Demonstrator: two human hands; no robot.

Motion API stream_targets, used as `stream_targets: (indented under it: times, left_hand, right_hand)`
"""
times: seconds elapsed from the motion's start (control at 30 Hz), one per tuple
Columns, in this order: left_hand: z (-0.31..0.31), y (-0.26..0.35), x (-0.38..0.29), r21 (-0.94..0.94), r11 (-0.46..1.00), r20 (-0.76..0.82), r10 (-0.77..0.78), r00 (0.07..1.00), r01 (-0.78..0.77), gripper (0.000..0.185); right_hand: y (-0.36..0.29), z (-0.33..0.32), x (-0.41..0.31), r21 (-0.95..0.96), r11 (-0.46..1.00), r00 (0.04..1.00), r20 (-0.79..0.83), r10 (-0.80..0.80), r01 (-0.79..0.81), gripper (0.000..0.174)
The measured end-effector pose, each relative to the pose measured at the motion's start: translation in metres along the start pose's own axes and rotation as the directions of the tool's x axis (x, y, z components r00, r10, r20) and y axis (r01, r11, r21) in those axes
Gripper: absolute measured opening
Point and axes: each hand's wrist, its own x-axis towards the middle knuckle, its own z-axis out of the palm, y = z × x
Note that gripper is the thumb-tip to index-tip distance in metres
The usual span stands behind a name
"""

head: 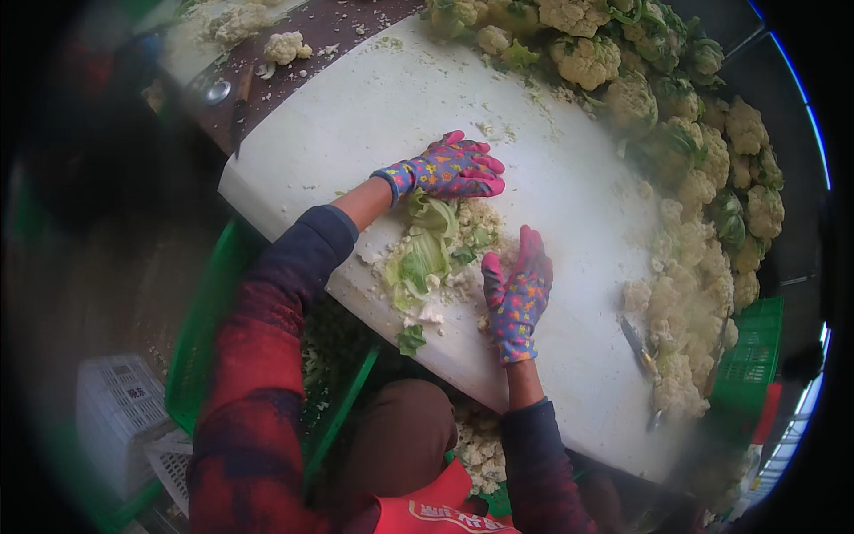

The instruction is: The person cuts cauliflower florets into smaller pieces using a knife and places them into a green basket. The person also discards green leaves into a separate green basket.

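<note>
My left hand [450, 168], in a flowered glove with pink fingertips, lies palm down on the white board [567, 167], with its fingers a little spread. Beneath it and towards me is a pile of cauliflower scraps: pale green leaves [421, 257] and crumbled florets [477, 223]. My right hand [519, 294], gloved alike, stands on its edge at the right side of the pile, thumb apart from the fingers and nothing gripped. A small cut leaf [411, 340] rests at the near edge of the board.
Cauliflower heads [587, 63] are heaped along the far and right sides, with cut florets [680, 320] and a knife [638, 347] at right. Another knife [241, 107] lies upper left. Below the board's near edge are a green crate [200, 320] and a white crate [123, 414].
</note>
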Motion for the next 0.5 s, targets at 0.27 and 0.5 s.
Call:
stream_targets:
  times: [0.27,0.5]
  left_hand:
    - [-0.082,0.084,-0.151,-0.253,0.94,0.02,-0.23,0.973,0.228,0.035]
    - [-0.109,0.23,-0.317,-0.266,0.474,-0.157,-0.88,0.448,0.839,0.055]
  right_hand:
    - [-0.122,0.021,-0.01,0.257,0.944,0.965,0.104,-0.242,0.209,0.078]
    - [-0.175,0.012,-0.052,0.751,0.647,0.737,0.362,-0.571,0.132,0.067]
